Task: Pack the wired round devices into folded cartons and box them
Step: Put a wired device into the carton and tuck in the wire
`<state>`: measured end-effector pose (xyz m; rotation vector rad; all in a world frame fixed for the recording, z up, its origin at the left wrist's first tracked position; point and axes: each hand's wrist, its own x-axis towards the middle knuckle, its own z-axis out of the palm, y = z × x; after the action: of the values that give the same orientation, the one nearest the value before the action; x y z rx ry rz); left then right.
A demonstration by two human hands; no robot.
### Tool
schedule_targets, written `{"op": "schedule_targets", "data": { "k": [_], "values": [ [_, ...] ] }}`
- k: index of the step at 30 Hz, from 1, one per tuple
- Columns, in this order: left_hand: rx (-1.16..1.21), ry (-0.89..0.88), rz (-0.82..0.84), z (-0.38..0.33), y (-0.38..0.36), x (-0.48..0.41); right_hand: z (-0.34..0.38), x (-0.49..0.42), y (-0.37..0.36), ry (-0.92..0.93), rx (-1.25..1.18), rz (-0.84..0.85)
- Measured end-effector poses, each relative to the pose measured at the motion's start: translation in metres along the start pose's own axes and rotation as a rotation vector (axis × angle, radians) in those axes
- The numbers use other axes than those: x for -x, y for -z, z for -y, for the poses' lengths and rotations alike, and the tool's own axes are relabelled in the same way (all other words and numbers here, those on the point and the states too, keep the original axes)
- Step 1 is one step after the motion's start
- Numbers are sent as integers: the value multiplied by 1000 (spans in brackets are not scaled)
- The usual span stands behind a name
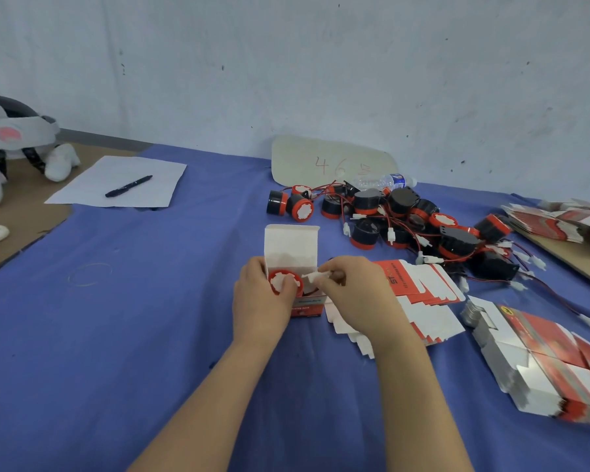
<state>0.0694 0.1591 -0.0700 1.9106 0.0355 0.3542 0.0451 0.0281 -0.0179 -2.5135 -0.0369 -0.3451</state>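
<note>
Red device (284,283) touching left hand (260,298)

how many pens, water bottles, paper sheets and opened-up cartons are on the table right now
pen: 1
water bottle: 1
paper sheet: 1
open carton: 1
total: 4
</note>
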Motion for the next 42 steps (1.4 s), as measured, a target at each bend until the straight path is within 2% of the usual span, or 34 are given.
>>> {"op": "schedule_targets", "data": {
  "k": [4, 6, 14, 22, 29, 42],
  "values": [
    [-28, 2, 5, 0, -1, 0, 3, -4, -8, -34, 157, -244],
    [-37, 8, 6, 0, -2, 0, 6, -4, -12, -42, 176, -285],
    [-42, -5, -1, -1, -4, 2, 17, -5, -25, -95, 117, -198],
    [-39, 23, -12, -2, -4, 1, 26, -7, -35, -14, 251, -129],
    [-46, 23, -11, -1, -2, 3, 21, -4, -35, -50, 389, -192],
    [-24, 42, -10, -3, -3, 3, 25, 2, -28, -37, 505, -46]
  ]
}}
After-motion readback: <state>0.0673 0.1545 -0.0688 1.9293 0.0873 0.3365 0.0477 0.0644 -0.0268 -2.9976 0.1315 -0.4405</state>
